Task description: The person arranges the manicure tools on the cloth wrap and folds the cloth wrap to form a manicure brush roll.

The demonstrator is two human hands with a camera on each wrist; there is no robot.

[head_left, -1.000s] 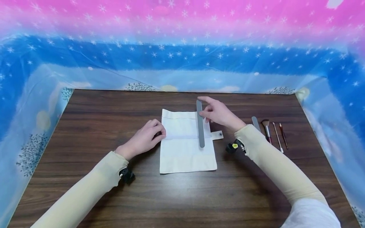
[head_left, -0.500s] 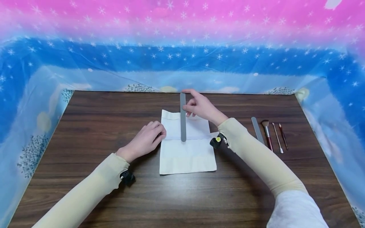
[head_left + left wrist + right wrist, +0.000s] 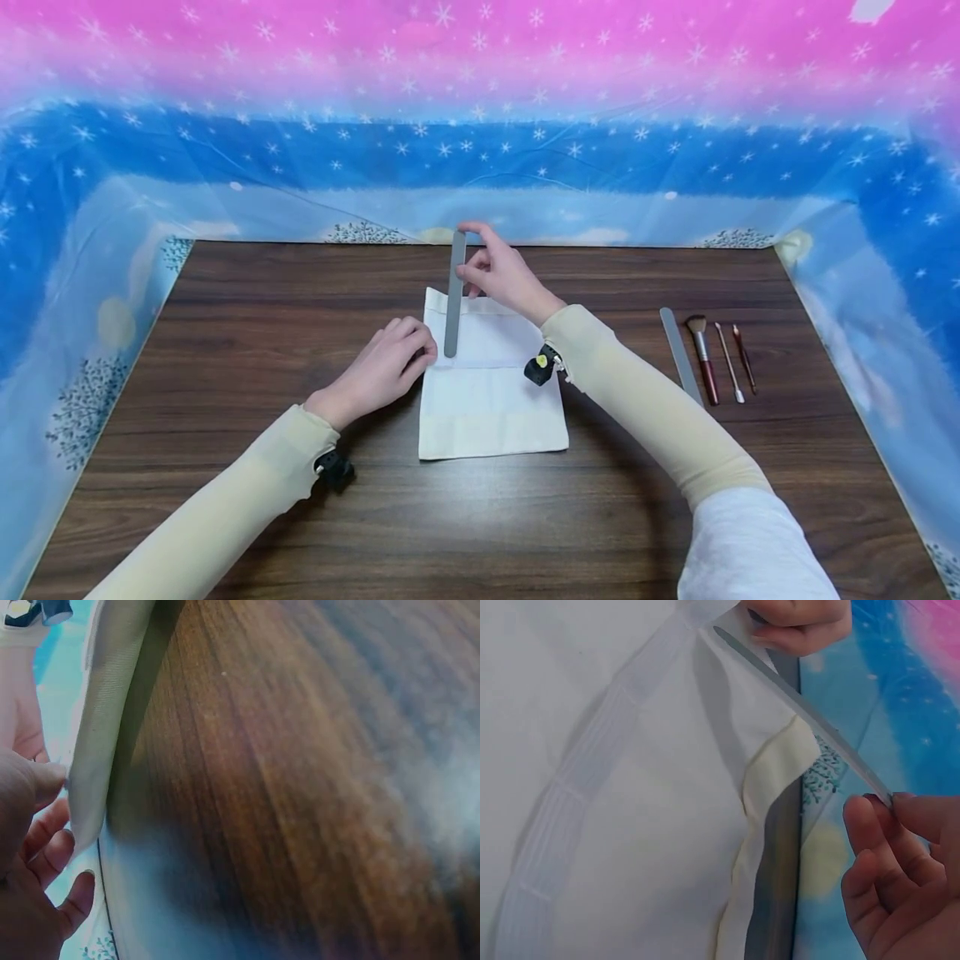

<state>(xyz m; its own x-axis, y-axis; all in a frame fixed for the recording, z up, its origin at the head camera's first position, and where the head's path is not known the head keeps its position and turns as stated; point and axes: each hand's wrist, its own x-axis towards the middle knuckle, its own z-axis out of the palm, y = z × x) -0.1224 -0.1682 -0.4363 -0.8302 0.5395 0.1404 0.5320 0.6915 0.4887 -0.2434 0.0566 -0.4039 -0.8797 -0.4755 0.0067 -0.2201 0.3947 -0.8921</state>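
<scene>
An unfolded white cloth roll-up pouch (image 3: 495,417) lies on the table, a stitched elastic band (image 3: 570,799) with loops crossing its middle. At its left edge my left hand (image 3: 382,367) pinches the cloth (image 3: 112,705) between thumb and fingers. My right hand (image 3: 510,279), over the far part of the pouch, holds a long grey nail file (image 3: 454,296) near its upper end, the index finger at the tip. The file's lower end points down at the band near the left hand; in the right wrist view the file (image 3: 802,705) slants above the cloth.
To the right on the wooden table (image 3: 480,533) lie a second grey nail file (image 3: 681,357), a makeup brush (image 3: 703,358) with a red handle, a slim metal-tipped tool (image 3: 730,364) and a thin dark-red tool (image 3: 745,358). A snowflake-patterned curtain (image 3: 480,150) surrounds the table's back and sides.
My right hand has carried the nail file leftward and away from me across the pouch, toward its left edge. The left hand stays at the cloth's edge.
</scene>
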